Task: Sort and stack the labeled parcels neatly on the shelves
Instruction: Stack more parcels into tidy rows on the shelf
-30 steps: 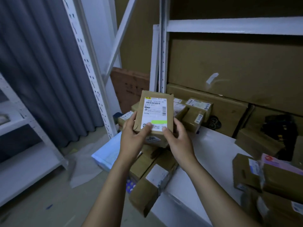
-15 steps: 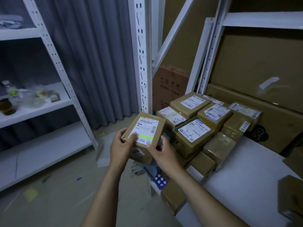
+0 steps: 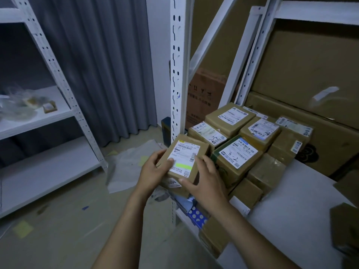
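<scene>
Left hand (image 3: 153,171): wrapped round the left edge of the small parcel (image 3: 186,152). Thumb lies flat across the top face, fingers curl over the far left corner.

Right hand (image 3: 206,181): takes the opposite side. Fingers run along the right edge, thumb is set against the near face. Both hands grip; neither has anything else in it.

Small parcel: brown carton, label (image 3: 183,166) up with a bright green stripe, tilted slightly toward the camera. It sits at the front left corner of the pile, just beside the upright post (image 3: 177,74) and over a lower parcel (image 3: 172,183). Cannot tell whether it rests on that one or hangs just above it.

Handling, as a judgement:
- Looks light, since two relaxed hands carry it without strain.
- Cardboard walls look stiff and the corners square, so it should stack flat.
- The label looks smoother than the cardboard, so bare board likely gives the better purchase.
- Best hold is across the two short sides, as now, leaving the underside free to land.

Outward: the stacked parcels (image 3: 260,131) crowd the left end of the white shelf (image 3: 291,200), labels mostly up. The one marked 3-2 (image 3: 237,154) is just right of the held carton. More cartons lie at the far right.
</scene>
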